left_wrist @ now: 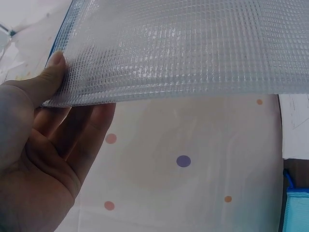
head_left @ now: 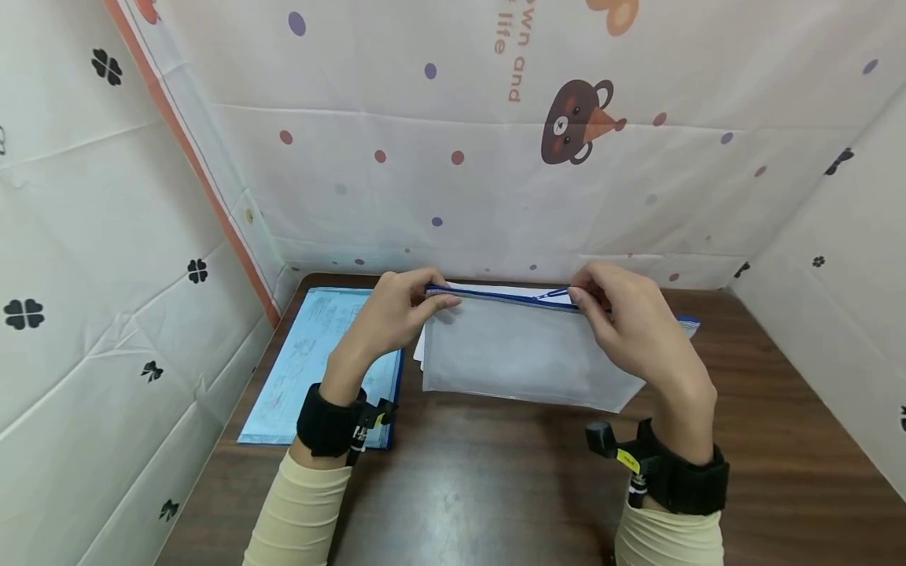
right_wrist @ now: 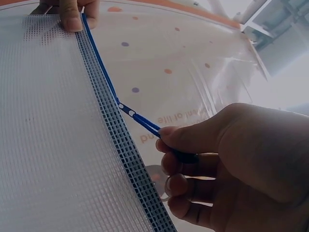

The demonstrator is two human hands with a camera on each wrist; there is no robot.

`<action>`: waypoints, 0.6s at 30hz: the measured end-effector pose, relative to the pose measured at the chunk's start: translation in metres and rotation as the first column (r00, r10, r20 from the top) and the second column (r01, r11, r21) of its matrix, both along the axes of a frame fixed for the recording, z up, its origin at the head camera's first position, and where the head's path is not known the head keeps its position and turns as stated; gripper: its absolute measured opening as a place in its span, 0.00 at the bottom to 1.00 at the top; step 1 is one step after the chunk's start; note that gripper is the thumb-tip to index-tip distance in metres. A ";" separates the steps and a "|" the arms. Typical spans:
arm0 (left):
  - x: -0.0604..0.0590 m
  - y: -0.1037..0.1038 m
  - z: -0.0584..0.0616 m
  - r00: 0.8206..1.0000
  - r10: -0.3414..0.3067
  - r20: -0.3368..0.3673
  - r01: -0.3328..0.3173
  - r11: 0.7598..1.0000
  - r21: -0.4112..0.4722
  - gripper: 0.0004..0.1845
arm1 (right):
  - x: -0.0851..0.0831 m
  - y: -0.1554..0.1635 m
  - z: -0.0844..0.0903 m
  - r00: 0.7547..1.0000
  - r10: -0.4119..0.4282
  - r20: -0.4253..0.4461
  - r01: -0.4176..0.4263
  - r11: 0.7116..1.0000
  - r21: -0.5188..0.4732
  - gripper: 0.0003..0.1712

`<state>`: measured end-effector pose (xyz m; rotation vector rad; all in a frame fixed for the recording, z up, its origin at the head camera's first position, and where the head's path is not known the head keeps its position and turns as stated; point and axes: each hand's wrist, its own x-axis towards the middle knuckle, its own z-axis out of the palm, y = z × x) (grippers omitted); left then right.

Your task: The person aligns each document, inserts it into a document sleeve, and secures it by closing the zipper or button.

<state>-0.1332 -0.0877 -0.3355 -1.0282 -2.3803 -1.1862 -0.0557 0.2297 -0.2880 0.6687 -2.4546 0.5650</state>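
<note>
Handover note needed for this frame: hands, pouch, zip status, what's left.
Left hand: pinches the top left corner of the mesh zip pouch, held up off the table.
Right hand: pinches the blue zipper pull, partway along the zip.
White paper shows behind the pouch's top edge. A blue folder lies flat at left.
Done: pouch lifted, pull gripped.
Left: run the zip its remaining length; direction cannot be told.
</note>
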 end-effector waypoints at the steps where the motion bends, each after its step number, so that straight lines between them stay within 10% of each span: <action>1: 0.000 0.000 0.000 1.000 0.002 0.001 -0.002 1.000 0.000 0.05 | 0.000 0.000 0.000 1.000 0.004 0.002 -0.004 1.000 0.001 0.02; 18: -0.001 -0.004 0.001 1.000 0.013 0.017 -0.013 1.000 0.005 0.06 | 0.000 0.006 0.002 1.000 0.012 0.015 -0.012 1.000 -0.001 0.03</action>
